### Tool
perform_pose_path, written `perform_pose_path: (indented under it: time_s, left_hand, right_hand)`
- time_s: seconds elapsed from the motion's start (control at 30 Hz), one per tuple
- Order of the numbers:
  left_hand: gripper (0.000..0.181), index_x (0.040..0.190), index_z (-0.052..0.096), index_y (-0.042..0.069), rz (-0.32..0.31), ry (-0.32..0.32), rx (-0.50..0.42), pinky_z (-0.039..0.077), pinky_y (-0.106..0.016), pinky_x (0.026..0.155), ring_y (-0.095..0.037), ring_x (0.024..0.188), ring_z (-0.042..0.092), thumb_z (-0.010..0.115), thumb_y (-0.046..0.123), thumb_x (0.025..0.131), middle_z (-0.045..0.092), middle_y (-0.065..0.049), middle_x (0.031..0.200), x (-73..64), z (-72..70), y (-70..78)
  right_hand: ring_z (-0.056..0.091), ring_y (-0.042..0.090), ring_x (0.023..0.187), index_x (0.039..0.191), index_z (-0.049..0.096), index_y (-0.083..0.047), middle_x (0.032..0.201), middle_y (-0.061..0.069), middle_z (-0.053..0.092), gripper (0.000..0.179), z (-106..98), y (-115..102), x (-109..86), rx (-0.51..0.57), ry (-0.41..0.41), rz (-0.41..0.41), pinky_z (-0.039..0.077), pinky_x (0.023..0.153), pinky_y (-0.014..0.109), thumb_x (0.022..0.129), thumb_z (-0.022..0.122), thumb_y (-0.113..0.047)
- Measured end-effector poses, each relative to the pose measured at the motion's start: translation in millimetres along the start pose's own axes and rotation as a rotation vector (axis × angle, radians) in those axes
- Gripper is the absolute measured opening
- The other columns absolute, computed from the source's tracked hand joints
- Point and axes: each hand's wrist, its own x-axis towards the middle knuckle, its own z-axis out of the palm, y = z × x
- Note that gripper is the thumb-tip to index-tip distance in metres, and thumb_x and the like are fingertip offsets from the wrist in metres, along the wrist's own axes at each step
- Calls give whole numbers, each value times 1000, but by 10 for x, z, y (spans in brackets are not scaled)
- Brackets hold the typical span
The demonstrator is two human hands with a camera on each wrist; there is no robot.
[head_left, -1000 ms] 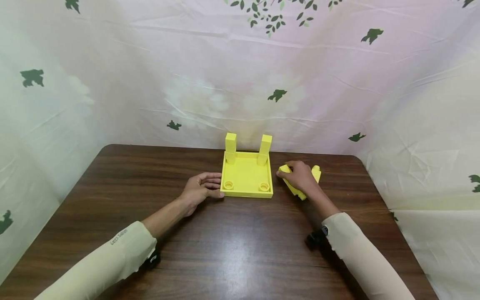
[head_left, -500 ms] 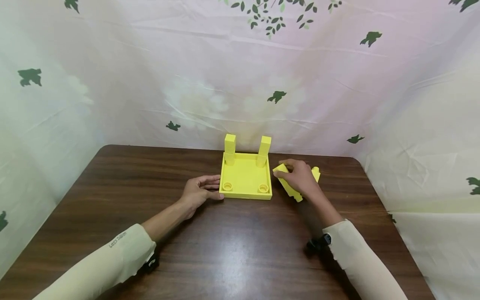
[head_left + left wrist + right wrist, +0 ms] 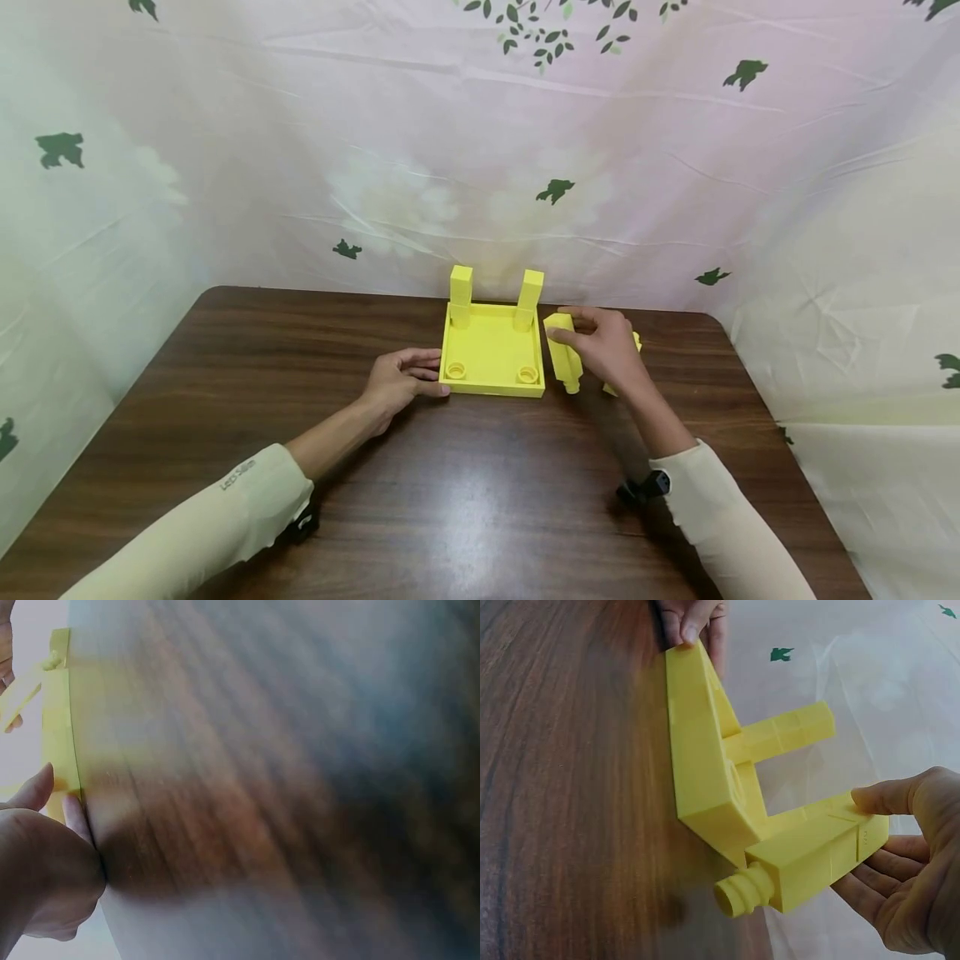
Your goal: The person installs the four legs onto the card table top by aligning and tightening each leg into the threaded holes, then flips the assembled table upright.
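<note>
A yellow square base [image 3: 491, 348] with a raised rim lies on the table. Two square legs stand up from its far corners, and round threaded sockets sit in its near corners. At its left front corner, my left hand [image 3: 392, 390] grips the edge, thumb at the front and fingers along the side. My right hand [image 3: 611, 343] holds a loose yellow leg [image 3: 564, 358] just right of the base, pinched near its plain end. In the right wrist view the threaded end of this leg [image 3: 810, 855] points down toward the table, in front of the base.
Another yellow leg [image 3: 610, 389] lies on the table, mostly hidden behind my right hand. The brown wooden table [image 3: 465, 500] ends at the back against a pale cloth [image 3: 420, 150] printed with leaves and birds.
My right hand has lifted the leg and brought it left toward the base, turning it from slanted to nearly upright with its threaded end down. My left hand stays at the corner.
</note>
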Motion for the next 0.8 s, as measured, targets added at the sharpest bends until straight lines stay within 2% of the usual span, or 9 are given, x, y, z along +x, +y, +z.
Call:
perform_pose_path:
  time_s: [0.23, 0.33, 0.47, 0.57, 0.8]
  left_hand:
    - [69, 145, 75, 8, -8, -5, 5, 63, -21, 93, -24, 119, 76, 99, -2, 82, 77, -16, 145, -1, -10, 12]
    - [69, 146, 75, 8, -9, -7, 6, 62, -20, 93, -25, 120, 76, 99, -2, 82, 77, -16, 145, 6, -8, 9]
    - [69, 145, 75, 8, -13, -7, 7, 62, -21, 95, -24, 120, 76, 99, -2, 81, 77, -16, 145, 16, -7, 8]
    - [69, 145, 75, 8, -17, -8, 10, 62, -22, 96, -24, 120, 77, 100, -1, 81, 77, -15, 145, 21, -5, 13]
    - [67, 143, 76, 8, -31, -6, 20, 63, -24, 99, -22, 119, 77, 100, 0, 81, 78, -15, 143, 24, -14, 16]
  right_hand:
    - [74, 40, 135, 147, 76, -12, 145, 20, 77, 54, -62, -92, 30, 57, 37, -4, 63, 106, 59, 102, 83, -41]
    - [77, 36, 130, 146, 76, -13, 140, 18, 80, 52, -74, -130, 53, 119, 49, -16, 65, 101, 46, 102, 85, -40]
    - [78, 32, 128, 146, 76, -13, 137, 16, 82, 51, -71, -185, 72, 199, 66, -22, 63, 93, 24, 102, 86, -38]
    - [78, 31, 126, 146, 76, -12, 137, 17, 81, 50, -47, -223, 76, 261, 80, -33, 61, 88, 14, 103, 86, -34]
    - [80, 20, 116, 145, 76, -7, 135, 23, 81, 47, 105, -309, 99, 363, 92, -99, 63, 90, 14, 102, 87, -22]
